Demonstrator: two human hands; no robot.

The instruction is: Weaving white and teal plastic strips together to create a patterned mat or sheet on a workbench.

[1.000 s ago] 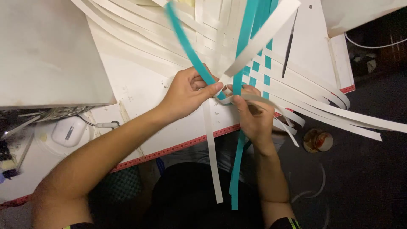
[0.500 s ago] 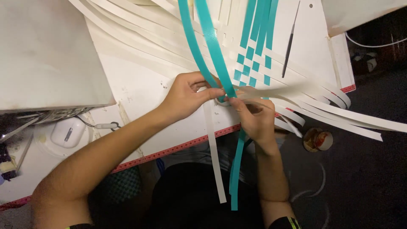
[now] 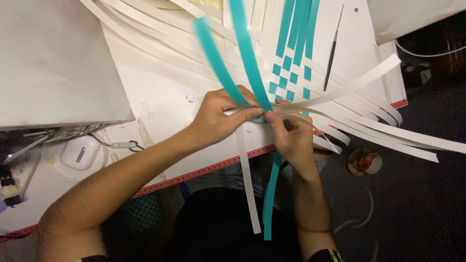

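Note:
A weave of teal strips (image 3: 291, 73) and white strips (image 3: 160, 36) lies on a white board (image 3: 165, 102). My left hand (image 3: 221, 114) pinches two lifted teal strips (image 3: 242, 53) and a white strip at the weave's near edge. My right hand (image 3: 289, 133) meets it fingertip to fingertip, gripping a long white strip (image 3: 349, 87) that runs up to the right. One teal strip (image 3: 269, 194) and one white strip (image 3: 247, 184) hang down over the board's front edge.
A thin dark tool (image 3: 332, 48) lies on the board at the right. A red measuring strip (image 3: 204, 171) edges the board's front. A white earbud case (image 3: 80, 151) and cable sit at the left; a small round tin (image 3: 364, 161) is on the dark floor.
The lifted teal strips have swung further left and now number two. The white strip in my right hand dropped from steep to nearly flat. Both hands stayed together.

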